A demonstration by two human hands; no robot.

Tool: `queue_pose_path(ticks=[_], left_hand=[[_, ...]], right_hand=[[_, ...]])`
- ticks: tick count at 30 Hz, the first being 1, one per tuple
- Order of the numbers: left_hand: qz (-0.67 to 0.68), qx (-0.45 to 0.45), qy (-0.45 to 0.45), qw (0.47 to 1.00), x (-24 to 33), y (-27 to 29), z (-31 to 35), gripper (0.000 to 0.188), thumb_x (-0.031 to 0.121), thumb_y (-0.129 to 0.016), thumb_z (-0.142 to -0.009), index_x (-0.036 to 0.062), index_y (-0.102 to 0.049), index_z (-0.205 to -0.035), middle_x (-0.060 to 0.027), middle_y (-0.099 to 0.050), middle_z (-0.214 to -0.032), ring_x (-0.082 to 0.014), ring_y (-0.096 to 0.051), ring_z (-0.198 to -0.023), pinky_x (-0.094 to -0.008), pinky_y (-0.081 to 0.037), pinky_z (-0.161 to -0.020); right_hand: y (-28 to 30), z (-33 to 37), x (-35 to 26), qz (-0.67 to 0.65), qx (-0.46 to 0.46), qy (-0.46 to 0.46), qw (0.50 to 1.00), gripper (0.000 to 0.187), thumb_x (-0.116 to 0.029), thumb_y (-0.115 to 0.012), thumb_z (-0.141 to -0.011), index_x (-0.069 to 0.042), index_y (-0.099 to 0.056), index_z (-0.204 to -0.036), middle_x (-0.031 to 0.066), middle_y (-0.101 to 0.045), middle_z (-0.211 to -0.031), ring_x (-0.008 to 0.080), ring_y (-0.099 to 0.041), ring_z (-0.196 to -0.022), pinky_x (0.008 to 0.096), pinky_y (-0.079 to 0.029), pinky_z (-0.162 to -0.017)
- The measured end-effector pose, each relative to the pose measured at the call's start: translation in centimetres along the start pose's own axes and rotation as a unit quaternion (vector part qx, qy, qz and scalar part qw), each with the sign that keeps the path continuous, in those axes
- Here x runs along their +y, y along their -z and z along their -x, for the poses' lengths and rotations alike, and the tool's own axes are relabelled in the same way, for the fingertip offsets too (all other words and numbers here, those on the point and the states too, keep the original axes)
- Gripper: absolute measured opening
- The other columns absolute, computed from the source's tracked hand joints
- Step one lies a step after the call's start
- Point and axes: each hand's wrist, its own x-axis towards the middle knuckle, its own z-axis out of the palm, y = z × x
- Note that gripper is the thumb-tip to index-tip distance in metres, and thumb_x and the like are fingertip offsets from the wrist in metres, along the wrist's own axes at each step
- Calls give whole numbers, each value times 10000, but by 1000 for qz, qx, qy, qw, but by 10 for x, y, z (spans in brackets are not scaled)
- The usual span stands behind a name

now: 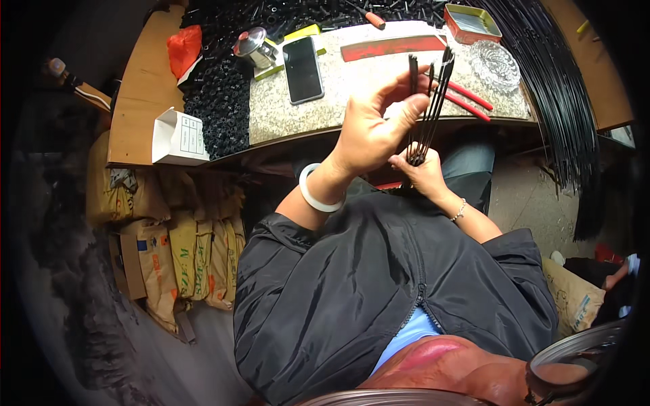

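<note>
A small bundle of thin black rods [428, 125] stands nearly upright over the near edge of the table, its upper ends fanned apart. Low on the bundle, my right hand [426, 174] is closed around the rods. My left hand [376, 125], with a white bangle on its wrist, is raised beside the upper part. Its thumb and fingers curl in around some of the rods; the exact fingertip contact is partly hidden. Just behind the bundle, red-handled pliers [470, 101] lie on the speckled stone slab [284, 122].
On the slab are a phone [302, 70], a metal pot [257, 47], a red strip [393, 48], a glass ashtray [497, 65] and a red tin [467, 34]. Small black parts [213, 101] lie leftward, near a white box [179, 139]. Long black rods [548, 88] hang over the right edge.
</note>
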Motion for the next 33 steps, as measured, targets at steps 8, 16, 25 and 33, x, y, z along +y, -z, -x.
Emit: queue_pose_path(ticks=[8,16,25,33], left_hand=[[93,-67,26,993,6,12,-24,208,66,-554,-882,-43,-603,-1052,-75,-642,-892,-90,-573,-729,-222,-490,-678],[41,-27,-14,999,22,3,-25,97,-6,-686,-747,-46,-675,-834,-92,-676,-783,-102,-621,-705,-226,-503,-671],[-367,75,-115,920,-16,54,-11,303,222,-765,-682,-22,-658,-826,-140,-656,-790,-241,-643,-707,-292,-502,-665],[-681,231,175,672,-109,149,-53,773,355,-691,-696,11,-330,-1286,-256,-391,-1247,-385,-359,-1172,-458,-376,-940]], right_hand=[[31,-44,-131,-129,-151,196,960,584,-424,-633,-798,18,-488,-1152,88,-552,-1092,149,-522,-981,308,-410,-878],[26,-34,-165,-285,-132,133,940,159,-157,-552,-886,-29,-524,-975,82,-536,-971,179,-492,-980,323,-362,-904],[37,-45,-160,-275,-201,125,932,281,-326,-594,-858,-89,-442,-876,90,-462,-936,210,-449,-946,364,-368,-888],[31,-53,-161,-248,-200,128,939,276,-353,-525,-880,-119,-380,-856,67,-374,-919,213,-390,-948,399,-359,-864]])
